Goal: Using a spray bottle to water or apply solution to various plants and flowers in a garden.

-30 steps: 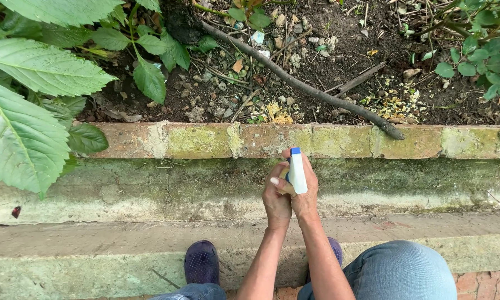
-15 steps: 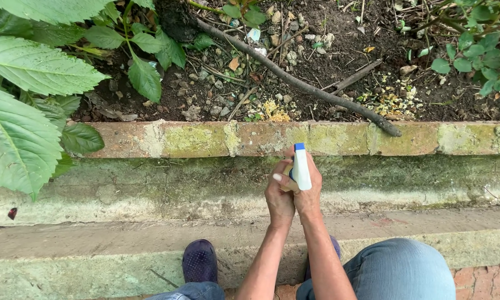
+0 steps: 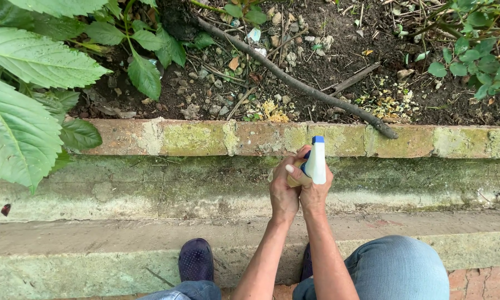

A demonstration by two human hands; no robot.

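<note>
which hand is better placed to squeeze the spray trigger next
Probably the right. The right hand wraps the white spray bottle just under its blue-tipped head, near the trigger. The left hand cups the bottle from the side, thumb raised, more supporting than gripping.

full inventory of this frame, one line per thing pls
spray bottle: 1, white with blue nozzle, held in both hands over the kerb
brick edging: 1 row, reddish with moss, across the middle
concrete kerb: 1, grey-green, below the bricks
branch: 1, dark, lying on the soil
large leaves: several, green, left
small shrub: 1, green, top right
shoe: 1 clearly seen, dark blue, on the step
jeans: blue, bottom right
left hand: on the bottle
right hand: on the bottle
</note>
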